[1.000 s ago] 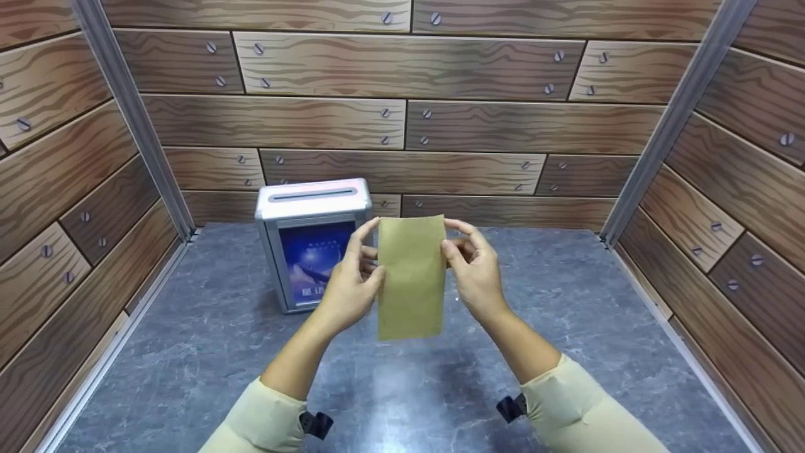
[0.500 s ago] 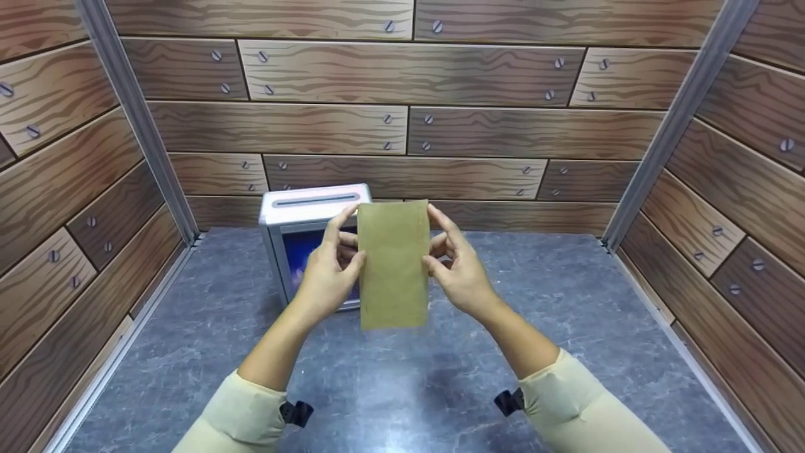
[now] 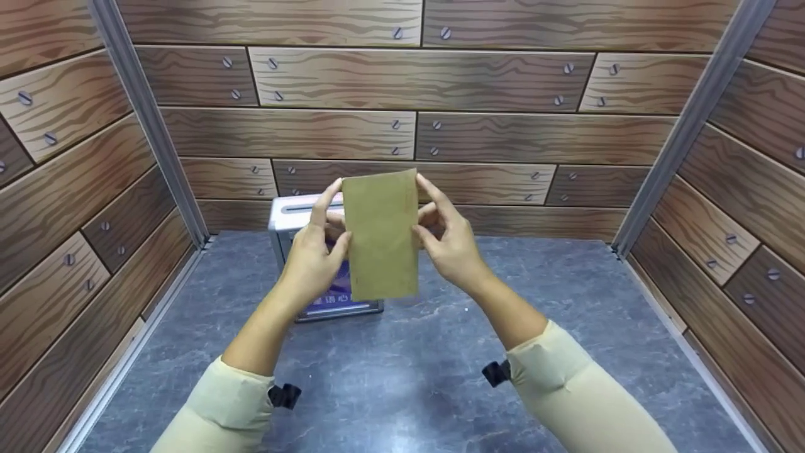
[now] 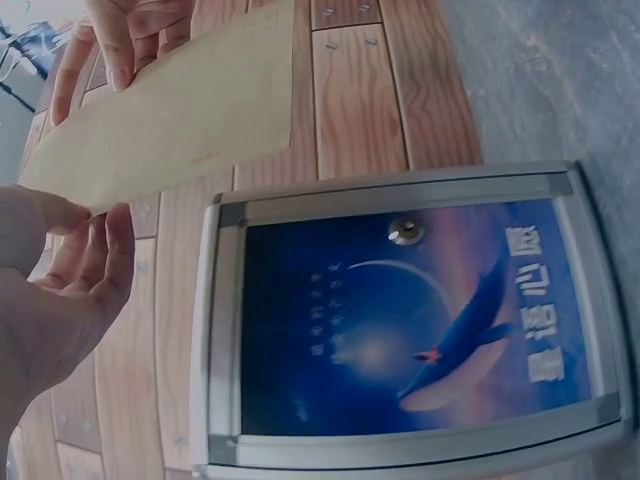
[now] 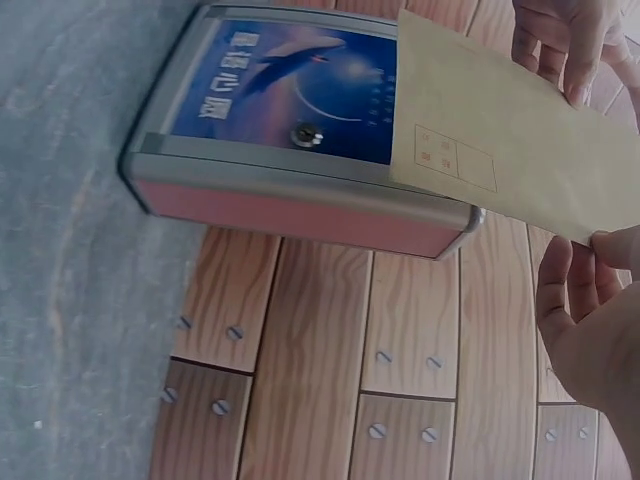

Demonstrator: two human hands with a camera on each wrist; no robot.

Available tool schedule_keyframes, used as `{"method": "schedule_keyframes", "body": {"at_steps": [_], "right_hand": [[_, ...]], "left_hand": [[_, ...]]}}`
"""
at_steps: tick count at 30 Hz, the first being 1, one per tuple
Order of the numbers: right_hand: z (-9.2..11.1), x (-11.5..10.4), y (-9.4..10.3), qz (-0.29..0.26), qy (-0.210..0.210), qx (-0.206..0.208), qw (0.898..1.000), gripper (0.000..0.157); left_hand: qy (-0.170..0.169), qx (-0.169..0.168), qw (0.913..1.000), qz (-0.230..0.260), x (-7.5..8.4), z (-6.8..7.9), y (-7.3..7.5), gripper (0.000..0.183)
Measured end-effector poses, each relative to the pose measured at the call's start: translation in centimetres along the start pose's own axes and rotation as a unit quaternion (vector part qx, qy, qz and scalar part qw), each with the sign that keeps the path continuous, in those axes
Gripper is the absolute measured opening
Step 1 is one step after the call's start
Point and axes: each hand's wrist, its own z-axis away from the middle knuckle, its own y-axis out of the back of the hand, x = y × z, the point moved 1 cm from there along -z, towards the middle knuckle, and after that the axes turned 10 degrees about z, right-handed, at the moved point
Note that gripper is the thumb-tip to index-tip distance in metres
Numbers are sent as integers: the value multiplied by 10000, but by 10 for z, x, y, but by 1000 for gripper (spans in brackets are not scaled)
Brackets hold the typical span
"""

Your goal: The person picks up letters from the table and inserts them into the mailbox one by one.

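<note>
A brown paper envelope is held upright in the air between both hands. My left hand pinches its left edge with thumb and fingers. On the opposite edge my right hand pinches it the same way. Red printed boxes show on the envelope in the right wrist view. Behind it stands a silver-framed box, partly covered by the envelope and left hand; a slot runs along its white top. In the left wrist view the box shows a blue whale picture and a round lock.
The box stands on a grey marbled tabletop. Wood-print panels form the back and side walls, joined by metal corner posts. Each sleeve carries a small black clip near the cuff.
Both hands have carried the envelope up and to the left, so it covers more of the box. The envelope's top edge now tilts slightly, its right corner higher.
</note>
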Motion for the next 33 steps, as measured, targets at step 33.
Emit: {"method": "schedule_keyframes", "body": {"at_steps": [33], "right_hand": [[-96,-28,-50,1422,2255,1457,9527,65]], "left_hand": [[-2653,1534,9456,-1095,-4,-56,62,62]]}}
